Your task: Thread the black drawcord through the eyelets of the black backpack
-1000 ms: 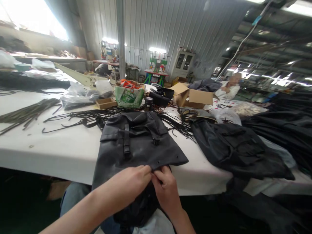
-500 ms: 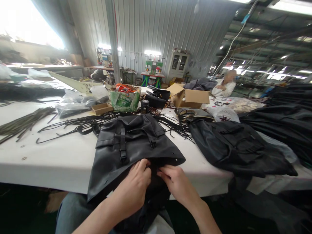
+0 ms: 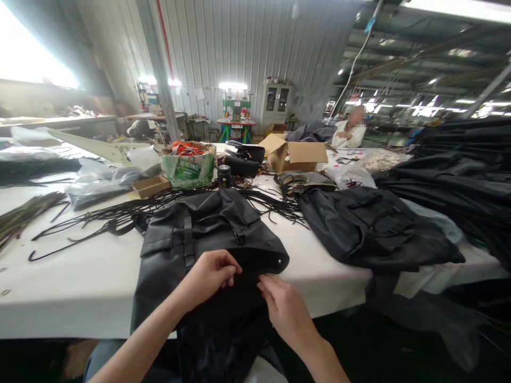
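A black backpack (image 3: 159,266) with straps and buckles lies over the table's front edge, its mouth facing me and its lower part hanging over my lap. Above the mouth, my left hand (image 3: 213,274) is closed in a pinch; whatever its fingertips hold, if anything, is too small to make out. My right hand (image 3: 286,306) is closed on the black material at the right side of the mouth, thumb beneath the fingers. A small pale hole shows in the flap's right corner. The inside of the bag is dark.
Another black bag (image 3: 367,226) lies to the right, beside a heap of black material (image 3: 451,175). Black cords (image 3: 99,213) spread behind the backpack. Farther back stand a green-white tub (image 3: 187,169), a dark jar (image 3: 224,176) and an open carton (image 3: 305,153). A person (image 3: 349,130) is across the table.
My left hand has risen out of the bag's mouth and moved left, fingertips now in sight. The right hand stays at the bag's edge. The view has swung slightly right.
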The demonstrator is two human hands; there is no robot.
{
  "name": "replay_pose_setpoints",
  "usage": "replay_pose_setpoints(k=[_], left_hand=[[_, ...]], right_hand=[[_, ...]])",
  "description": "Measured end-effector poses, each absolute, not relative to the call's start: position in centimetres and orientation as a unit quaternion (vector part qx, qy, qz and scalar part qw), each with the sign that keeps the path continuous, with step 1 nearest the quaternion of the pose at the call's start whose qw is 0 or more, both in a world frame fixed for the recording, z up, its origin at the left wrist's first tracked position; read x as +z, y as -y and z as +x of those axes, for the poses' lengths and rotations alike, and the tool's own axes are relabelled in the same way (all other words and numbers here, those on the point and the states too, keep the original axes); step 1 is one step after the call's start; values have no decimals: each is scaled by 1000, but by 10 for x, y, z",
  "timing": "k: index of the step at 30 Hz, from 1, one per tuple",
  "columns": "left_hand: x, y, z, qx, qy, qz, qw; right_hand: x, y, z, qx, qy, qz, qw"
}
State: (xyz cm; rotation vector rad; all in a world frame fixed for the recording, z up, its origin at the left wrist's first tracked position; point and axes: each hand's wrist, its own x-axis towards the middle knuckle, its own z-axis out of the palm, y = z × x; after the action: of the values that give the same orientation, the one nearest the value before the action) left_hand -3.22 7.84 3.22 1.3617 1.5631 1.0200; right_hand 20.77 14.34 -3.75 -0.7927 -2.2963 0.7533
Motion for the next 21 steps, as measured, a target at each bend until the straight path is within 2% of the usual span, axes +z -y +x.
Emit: replay_pose_setpoints(k=[3,7,10,14,21], left_hand=[[33,-77,-28,393,-628,564,365],[32,-66,-13,294,-658,651,239],[28,-60,-4,228,-641,706,194],[26,-66,-11,212,-631,720,195],[35,-88,-36,242,-638,665,304]], right_hand=[[-44,-142,210,246,872,-310,288],[-45,-142,205,202,877,-317,298],[-40,-140,202,178,881,-320,300],[-34,-136,200,180,881,-312,308],[-43,-126,189,217,822,-357,386]])
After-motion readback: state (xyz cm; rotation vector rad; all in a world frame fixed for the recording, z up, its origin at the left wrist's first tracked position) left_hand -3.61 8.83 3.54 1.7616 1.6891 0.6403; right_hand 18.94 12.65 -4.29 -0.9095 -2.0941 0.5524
